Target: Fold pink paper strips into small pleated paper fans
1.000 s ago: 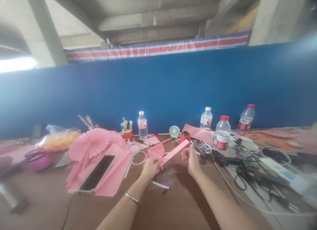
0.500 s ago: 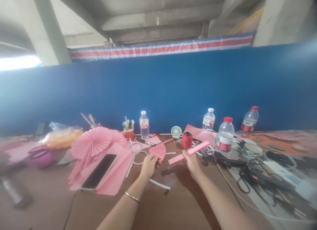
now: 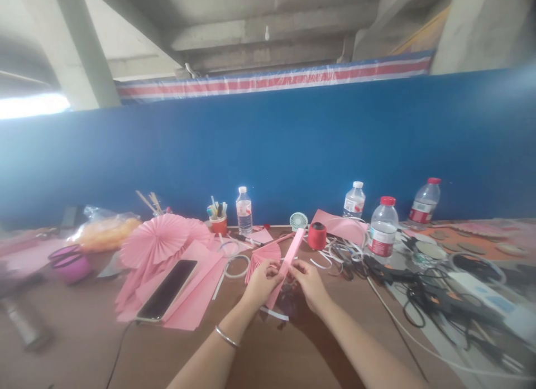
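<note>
Between my hands a narrow pink folded paper strip (image 3: 290,259) stands at a slant, its top leaning right. My left hand (image 3: 260,286) is closed, thumb and fingers pinching at the strip's left side. From the right, my right hand (image 3: 309,284) pinches the strip's middle with thumb and fingertips. A pleated pink paper fan (image 3: 260,257) spreads just behind my left fingers; whether they also grip it is hidden. Under the strip's lower end, a white paper strip (image 3: 276,314) lies on the table.
Left are a phone (image 3: 167,289) on pink sheets (image 3: 209,266) and pleated rosettes (image 3: 156,238). A red thread spool (image 3: 317,236), small fan (image 3: 298,221) and water bottle (image 3: 244,210) stand behind my hands. Cables (image 3: 422,288) and a capped bottle (image 3: 383,227) are right.
My right hand has moved left, bringing the folded strip to my left hand and turning it steeper. The pleated fan has shifted slightly left. Both hands now meet at the strip.
</note>
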Motion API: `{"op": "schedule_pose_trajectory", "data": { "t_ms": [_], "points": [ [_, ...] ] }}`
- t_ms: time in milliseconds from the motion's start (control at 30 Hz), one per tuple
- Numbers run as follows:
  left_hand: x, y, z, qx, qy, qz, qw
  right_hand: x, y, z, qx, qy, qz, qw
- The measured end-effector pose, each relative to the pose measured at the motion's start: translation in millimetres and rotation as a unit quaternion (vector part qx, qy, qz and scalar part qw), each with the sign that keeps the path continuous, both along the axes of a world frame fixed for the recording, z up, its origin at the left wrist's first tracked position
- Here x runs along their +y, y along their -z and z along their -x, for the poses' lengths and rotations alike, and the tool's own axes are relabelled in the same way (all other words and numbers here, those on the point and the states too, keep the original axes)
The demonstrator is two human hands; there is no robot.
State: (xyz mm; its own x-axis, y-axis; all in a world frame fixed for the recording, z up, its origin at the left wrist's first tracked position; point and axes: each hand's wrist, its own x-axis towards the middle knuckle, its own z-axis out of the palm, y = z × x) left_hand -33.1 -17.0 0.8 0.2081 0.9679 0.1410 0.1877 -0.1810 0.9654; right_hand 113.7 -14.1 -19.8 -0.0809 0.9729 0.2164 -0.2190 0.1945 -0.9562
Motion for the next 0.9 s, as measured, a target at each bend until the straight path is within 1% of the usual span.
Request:
{"op": "schedule_pose_trajectory", "data": {
  "t_ms": [100,167,267,367,433,500,567,633,767,833,900],
  "points": [
    [-1,-1.6,-1,-0.014,-0.018,-0.041,0.999,-1,1.5,3,-0.028,-0.009,0.002,1.000],
    [0,-0.7,0,-0.013,-0.031,-0.052,0.998,-2,2.7,4,-0.055,-0.020,0.004,0.998],
    [2,2.8,3,-0.020,-0.034,-0.035,0.999,-2,3.0,4,-0.076,-0.033,0.002,0.997],
    [2,4.8,4,-0.057,-0.017,0.014,0.998,-3,1.3,4,-0.076,-0.040,-0.002,0.996],
    [1,3.5,3,-0.079,-0.014,0.041,0.996,-5,-0.1,6,-0.067,-0.049,-0.007,0.997],
    [-1,0.1,2,-0.076,-0.017,0.043,0.996,-6,-1.0,8,-0.059,-0.053,-0.010,0.997],
    [-3,-4.0,2,-0.065,-0.014,0.037,0.997,-7,-1.3,9,-0.064,-0.036,-0.009,0.997],
    [-6,-7.5,2,-0.046,0.003,0.046,0.998,-5,-1.5,6,-0.055,0.003,-0.001,0.998],
    [-9,-10.0,4,-0.010,0.038,0.082,0.996,3,-2.0,-5,0.014,0.068,0.032,0.997],
    [-9,-9.2,4,-0.007,0.042,0.082,0.996,6,-2.6,-10,0.032,0.082,0.039,0.995],
    [-7,-7.6,5,-0.005,0.034,0.073,0.997,6,-3.3,-10,0.041,0.079,0.043,0.995]
  ]
}}
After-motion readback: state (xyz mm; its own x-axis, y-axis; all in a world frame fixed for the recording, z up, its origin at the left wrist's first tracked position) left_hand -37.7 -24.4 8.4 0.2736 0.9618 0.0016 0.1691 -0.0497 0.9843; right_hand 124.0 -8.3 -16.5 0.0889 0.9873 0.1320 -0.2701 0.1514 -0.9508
